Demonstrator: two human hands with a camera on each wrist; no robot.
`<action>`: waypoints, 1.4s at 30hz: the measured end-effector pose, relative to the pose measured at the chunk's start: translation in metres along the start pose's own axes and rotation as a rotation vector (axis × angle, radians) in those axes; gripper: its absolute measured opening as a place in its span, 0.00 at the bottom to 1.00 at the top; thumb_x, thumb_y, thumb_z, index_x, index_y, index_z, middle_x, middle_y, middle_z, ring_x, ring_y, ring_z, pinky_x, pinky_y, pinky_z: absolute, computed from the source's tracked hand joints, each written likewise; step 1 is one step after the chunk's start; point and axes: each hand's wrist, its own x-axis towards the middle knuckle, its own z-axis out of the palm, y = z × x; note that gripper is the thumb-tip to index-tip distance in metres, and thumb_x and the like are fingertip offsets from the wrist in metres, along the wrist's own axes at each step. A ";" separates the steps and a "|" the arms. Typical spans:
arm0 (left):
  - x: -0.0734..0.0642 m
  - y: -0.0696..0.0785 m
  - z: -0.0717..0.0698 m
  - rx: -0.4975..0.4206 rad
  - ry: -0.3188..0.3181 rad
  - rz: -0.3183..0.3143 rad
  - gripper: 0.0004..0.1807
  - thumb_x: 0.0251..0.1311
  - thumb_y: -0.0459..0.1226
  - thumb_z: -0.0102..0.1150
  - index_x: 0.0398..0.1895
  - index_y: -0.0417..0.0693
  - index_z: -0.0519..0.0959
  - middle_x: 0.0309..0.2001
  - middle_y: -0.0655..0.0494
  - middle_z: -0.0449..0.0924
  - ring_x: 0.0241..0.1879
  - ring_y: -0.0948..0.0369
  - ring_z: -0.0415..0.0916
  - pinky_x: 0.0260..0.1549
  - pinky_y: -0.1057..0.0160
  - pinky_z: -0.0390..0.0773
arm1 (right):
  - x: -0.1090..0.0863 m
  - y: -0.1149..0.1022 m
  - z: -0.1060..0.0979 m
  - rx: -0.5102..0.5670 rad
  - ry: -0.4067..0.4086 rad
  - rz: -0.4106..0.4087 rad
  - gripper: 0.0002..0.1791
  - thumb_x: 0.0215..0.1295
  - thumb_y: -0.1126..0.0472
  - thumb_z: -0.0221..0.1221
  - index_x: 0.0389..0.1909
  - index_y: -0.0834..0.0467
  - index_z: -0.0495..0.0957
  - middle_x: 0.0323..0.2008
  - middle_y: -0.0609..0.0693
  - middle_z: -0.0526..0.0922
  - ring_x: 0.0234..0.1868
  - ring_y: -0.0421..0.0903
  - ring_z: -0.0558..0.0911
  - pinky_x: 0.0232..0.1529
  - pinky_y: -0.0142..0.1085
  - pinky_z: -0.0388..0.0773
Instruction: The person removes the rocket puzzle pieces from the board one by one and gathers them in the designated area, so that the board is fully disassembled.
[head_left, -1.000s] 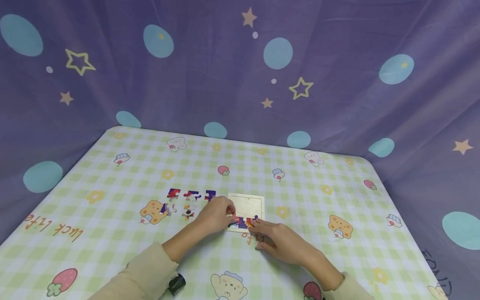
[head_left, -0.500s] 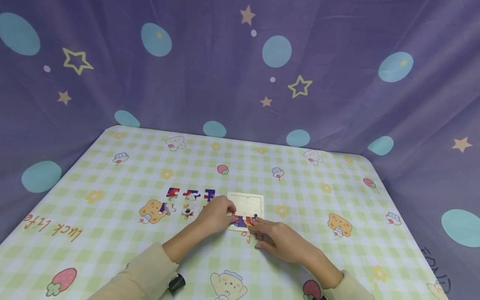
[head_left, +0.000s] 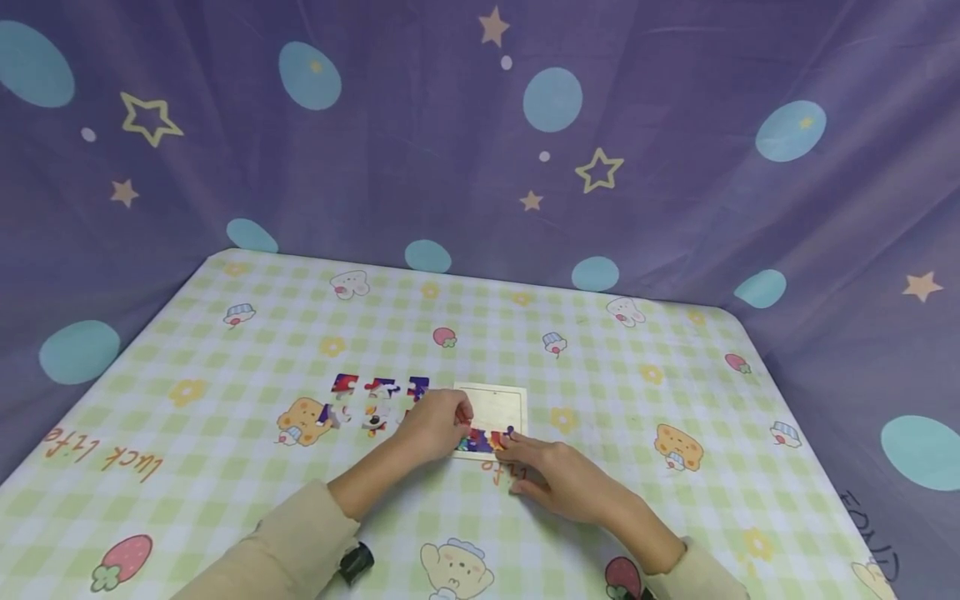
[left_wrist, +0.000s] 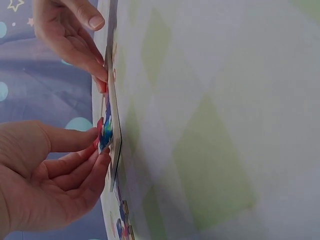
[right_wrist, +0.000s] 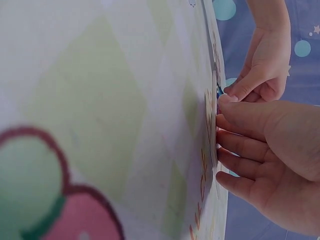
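A shallow wooden puzzle tray [head_left: 510, 408] lies on the table, with joined colourful pieces [head_left: 495, 439] along its near edge. My left hand [head_left: 433, 427] is at the tray's near left corner. Between its thumb and fingertips it pinches a blue, green and red puzzle piece [left_wrist: 106, 133], tilted against the tray in the left wrist view. My right hand [head_left: 566, 483] lies at the near right corner. Its fingers are fairly straight, and their tips touch the tray edge and the pieces there, as the right wrist view shows. The left hand hides part of the pinched piece in the head view.
Several loose puzzle pieces [head_left: 377, 419] lie in rows left of the tray, some partly behind the left hand. A black cylindrical object [head_left: 356, 563] is by the left sleeve. The checked tablecloth [head_left: 630, 375] reaches back to a purple curtain [head_left: 420, 150].
The left fingers have shifted slightly at the tray corner, and more of the blue-green piece shows beneath them. The right hand stays in place. The whole head view has moved a little.
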 end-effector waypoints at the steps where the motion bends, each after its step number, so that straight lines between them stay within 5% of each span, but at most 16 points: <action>1: 0.000 0.000 0.000 -0.024 0.001 0.007 0.04 0.54 0.27 0.63 0.29 0.43 0.78 0.25 0.56 0.76 0.26 0.63 0.70 0.27 0.68 0.70 | 0.000 0.000 0.000 -0.001 0.002 -0.002 0.23 0.65 0.57 0.60 0.61 0.55 0.74 0.67 0.54 0.71 0.67 0.50 0.72 0.60 0.44 0.75; 10: 0.000 -0.004 -0.001 -0.221 0.007 0.006 0.10 0.49 0.22 0.62 0.33 0.41 0.84 0.29 0.51 0.82 0.29 0.64 0.75 0.32 0.69 0.76 | -0.001 -0.001 0.000 0.001 0.006 0.003 0.23 0.65 0.58 0.60 0.61 0.55 0.74 0.66 0.55 0.71 0.67 0.51 0.72 0.58 0.44 0.76; 24: -0.004 -0.018 -0.003 -0.277 0.079 -0.097 0.03 0.49 0.31 0.69 0.26 0.46 0.85 0.21 0.57 0.81 0.21 0.65 0.74 0.22 0.69 0.74 | 0.000 0.000 0.000 -0.002 0.005 0.019 0.22 0.66 0.54 0.59 0.60 0.54 0.75 0.66 0.54 0.72 0.67 0.50 0.72 0.60 0.43 0.75; 36: -0.034 -0.059 -0.040 -0.228 0.095 -0.156 0.03 0.50 0.33 0.69 0.29 0.46 0.85 0.25 0.57 0.84 0.24 0.66 0.76 0.25 0.70 0.75 | 0.001 0.001 0.001 0.004 -0.008 0.024 0.23 0.66 0.55 0.59 0.61 0.54 0.75 0.66 0.52 0.72 0.69 0.48 0.70 0.63 0.44 0.73; 42: -0.051 -0.079 -0.059 -0.294 0.069 -0.197 0.05 0.53 0.33 0.66 0.33 0.41 0.85 0.26 0.55 0.85 0.25 0.64 0.81 0.27 0.67 0.81 | 0.002 0.001 0.001 0.003 -0.009 0.020 0.22 0.66 0.55 0.59 0.61 0.54 0.75 0.66 0.52 0.72 0.69 0.48 0.70 0.63 0.44 0.72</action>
